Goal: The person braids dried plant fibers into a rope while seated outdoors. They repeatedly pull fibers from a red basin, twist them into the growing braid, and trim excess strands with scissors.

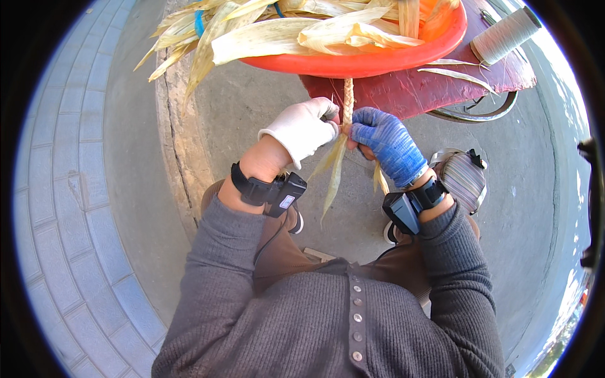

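A narrow braid of dried corn husk [348, 97] hangs down from under the rim of a red plastic basin [350, 67]. At its lower end my left hand [307, 125], in a white fingerless glove, pinches the husk strands between thumb and fingers. Close beside it, my right hand [385, 141] in a blue knitted fingerless glove grips the same end from the other side. Loose husk strips [335, 175] trail below my fingers, and another husk strand [379, 179] dangles beneath the right hand. The exact crossing of the strands is hidden by my fingertips.
Dried corn husks [302, 35], some tied with blue string, fill the basin and spill over its left side. The basin sits on a worn dark-red board [401, 97]. A spool of pale thread [505, 37] lies there at right. A striped bag [461, 179] rests on the concrete.
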The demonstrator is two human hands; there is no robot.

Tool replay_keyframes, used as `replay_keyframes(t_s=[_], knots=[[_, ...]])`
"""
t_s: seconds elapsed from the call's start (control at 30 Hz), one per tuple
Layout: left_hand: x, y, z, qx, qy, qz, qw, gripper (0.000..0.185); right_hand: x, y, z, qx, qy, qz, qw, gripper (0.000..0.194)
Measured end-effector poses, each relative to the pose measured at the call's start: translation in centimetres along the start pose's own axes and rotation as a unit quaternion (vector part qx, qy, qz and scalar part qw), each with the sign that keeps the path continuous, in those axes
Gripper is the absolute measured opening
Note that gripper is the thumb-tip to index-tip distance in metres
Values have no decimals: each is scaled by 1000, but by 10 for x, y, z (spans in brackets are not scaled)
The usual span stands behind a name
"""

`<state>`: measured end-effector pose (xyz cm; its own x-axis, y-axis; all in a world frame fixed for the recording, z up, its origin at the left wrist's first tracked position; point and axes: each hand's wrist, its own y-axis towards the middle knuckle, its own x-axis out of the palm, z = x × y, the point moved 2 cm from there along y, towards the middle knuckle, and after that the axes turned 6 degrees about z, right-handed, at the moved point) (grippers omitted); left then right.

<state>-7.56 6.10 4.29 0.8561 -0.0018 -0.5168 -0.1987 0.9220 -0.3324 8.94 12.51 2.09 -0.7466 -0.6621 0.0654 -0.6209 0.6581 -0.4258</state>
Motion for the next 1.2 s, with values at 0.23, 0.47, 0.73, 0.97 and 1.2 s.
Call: replay_keyframes(t_s=[0.23,0.47,0.73,0.97,1.2], knots=[[4,-8,-4,-75,-184,-24,980,18,1,-1,1,-8,-6,21,1000,14],[6,-3,-14,-112,-269,-51,955,16,4,-3,0,-10,-6,31,999,15],[13,-17,-9,-43,-138,77,986,17,10,-6,-3,6,16,65,998,12],[13,-31,1,54,-69,156,984,15,17,-6,2,14,40,77,996,11],[61,-63,-3,143,42,232,961,16,13,-7,9,75,134,31,988,17]])
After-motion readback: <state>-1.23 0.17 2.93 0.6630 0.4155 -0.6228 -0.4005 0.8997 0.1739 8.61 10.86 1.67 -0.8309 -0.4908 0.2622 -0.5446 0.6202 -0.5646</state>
